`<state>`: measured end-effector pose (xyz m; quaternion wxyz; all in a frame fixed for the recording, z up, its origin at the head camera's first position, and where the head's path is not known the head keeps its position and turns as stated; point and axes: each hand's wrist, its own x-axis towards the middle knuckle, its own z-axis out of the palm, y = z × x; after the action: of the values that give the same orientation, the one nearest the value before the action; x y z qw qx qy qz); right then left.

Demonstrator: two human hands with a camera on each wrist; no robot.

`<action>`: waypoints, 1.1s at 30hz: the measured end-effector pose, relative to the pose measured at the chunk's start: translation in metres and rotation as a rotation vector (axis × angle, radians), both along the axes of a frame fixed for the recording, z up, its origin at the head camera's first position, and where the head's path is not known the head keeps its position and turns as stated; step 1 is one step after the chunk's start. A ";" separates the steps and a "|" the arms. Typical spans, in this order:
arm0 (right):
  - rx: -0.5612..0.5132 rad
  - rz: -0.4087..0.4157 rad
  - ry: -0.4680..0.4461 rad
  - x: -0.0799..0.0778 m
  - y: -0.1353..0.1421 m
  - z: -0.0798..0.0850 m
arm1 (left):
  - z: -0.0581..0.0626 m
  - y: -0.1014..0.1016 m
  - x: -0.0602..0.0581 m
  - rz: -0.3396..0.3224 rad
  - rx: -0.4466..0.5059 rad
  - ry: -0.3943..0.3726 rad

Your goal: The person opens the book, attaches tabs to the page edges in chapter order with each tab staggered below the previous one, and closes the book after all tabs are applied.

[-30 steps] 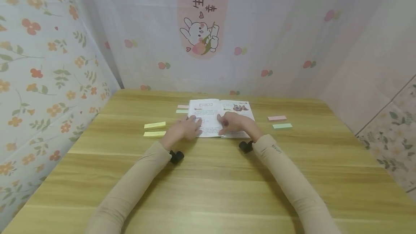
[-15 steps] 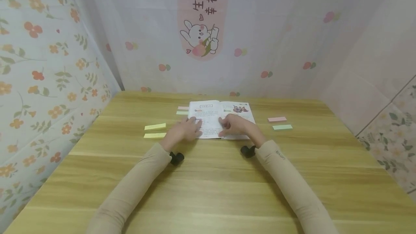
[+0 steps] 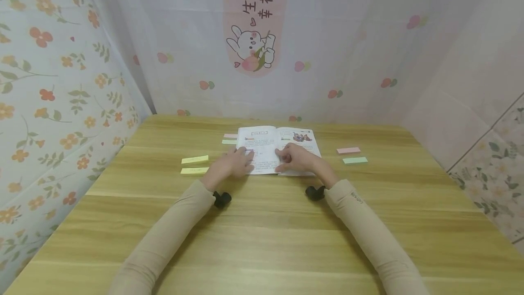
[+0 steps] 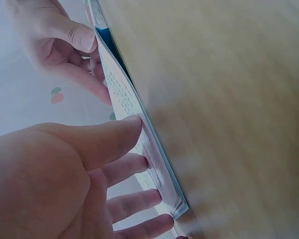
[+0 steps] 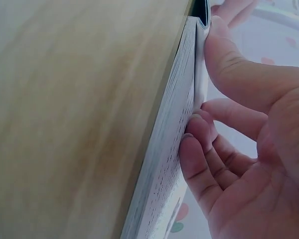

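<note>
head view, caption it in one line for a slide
A left hand and right hand touch an open, white-paged book on a wood-grain table, with rectangular pastel paper strips to either side.

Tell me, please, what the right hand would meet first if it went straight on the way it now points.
Across the open book it touches, the right hand would likely meet the left hand first; depth is unclear.

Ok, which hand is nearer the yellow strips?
Left. The left hand is on the left part of the book, just to the right of the yellow strips; the right hand is farther right, near the book's middle.
</note>
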<state>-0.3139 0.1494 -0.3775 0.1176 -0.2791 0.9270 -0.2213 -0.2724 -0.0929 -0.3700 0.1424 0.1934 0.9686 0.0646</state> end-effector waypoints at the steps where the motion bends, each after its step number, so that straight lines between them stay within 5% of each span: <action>1: 0.000 -0.001 0.002 0.000 0.000 -0.001 | 0.000 0.000 0.000 0.003 0.008 0.001; 12: 0.014 -0.024 -0.002 0.000 0.001 0.001 | 0.006 -0.004 -0.003 -0.069 0.042 0.071; 23: 0.006 0.011 0.016 0.001 0.000 0.002 | 0.019 -0.023 -0.011 -0.074 0.160 0.136; 33: 0.017 -0.002 -0.005 0.003 0.001 0.003 | 0.031 -0.039 -0.016 -0.098 0.323 0.094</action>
<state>-0.3110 0.1502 -0.3746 0.1220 -0.2765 0.9289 -0.2141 -0.2885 -0.1321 -0.3392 0.0671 0.2635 0.9406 0.2031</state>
